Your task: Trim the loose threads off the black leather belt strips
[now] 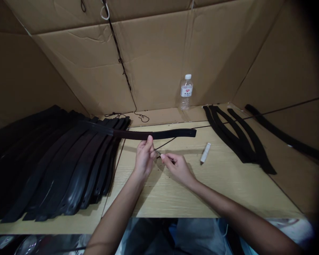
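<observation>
My left hand is closed on a long dark strap, thumb pressed on its front face. The strap lies crosswise above the table, brownish along its middle and black toward its right end. A thin dark cord runs from the right, behind the strap, down to my left fingers. Just below and to the right, my right hand pinches a thin needle-like tool whose tip points at the left hand. The fingers hide most of that tool, so its exact kind is unclear.
A large pile of black straps covers the left side. More loose straps lie at the right. A water bottle stands by the cardboard wall. A small whitish stick lies on the table. Knotted cord hangs at the back.
</observation>
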Available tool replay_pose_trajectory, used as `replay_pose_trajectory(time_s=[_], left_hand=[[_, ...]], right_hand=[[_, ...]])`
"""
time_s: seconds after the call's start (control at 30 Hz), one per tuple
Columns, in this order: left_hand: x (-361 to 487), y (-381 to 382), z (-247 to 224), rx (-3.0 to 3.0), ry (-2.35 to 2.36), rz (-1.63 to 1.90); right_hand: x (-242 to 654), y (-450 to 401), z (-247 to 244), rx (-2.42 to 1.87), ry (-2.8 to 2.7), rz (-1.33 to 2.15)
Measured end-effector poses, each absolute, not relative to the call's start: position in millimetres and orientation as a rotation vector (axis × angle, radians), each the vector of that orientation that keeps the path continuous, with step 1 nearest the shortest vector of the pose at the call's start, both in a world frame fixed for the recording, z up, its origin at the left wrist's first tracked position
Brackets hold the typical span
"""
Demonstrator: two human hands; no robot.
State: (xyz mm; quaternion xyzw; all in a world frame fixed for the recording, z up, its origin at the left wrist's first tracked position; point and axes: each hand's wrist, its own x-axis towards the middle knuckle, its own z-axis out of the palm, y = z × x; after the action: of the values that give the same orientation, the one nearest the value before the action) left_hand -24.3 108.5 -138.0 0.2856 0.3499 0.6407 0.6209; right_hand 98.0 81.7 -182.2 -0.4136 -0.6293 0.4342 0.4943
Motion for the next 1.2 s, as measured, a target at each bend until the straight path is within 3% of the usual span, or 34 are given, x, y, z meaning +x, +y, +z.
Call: replay_pose_trajectory(time_s=[1.2], left_hand=[[-24.2,104.6,-131.7,0.634,0.809,1.473]], right_hand=[[95.4,81.1,-182.3,-1.019,-1.506,1.065]])
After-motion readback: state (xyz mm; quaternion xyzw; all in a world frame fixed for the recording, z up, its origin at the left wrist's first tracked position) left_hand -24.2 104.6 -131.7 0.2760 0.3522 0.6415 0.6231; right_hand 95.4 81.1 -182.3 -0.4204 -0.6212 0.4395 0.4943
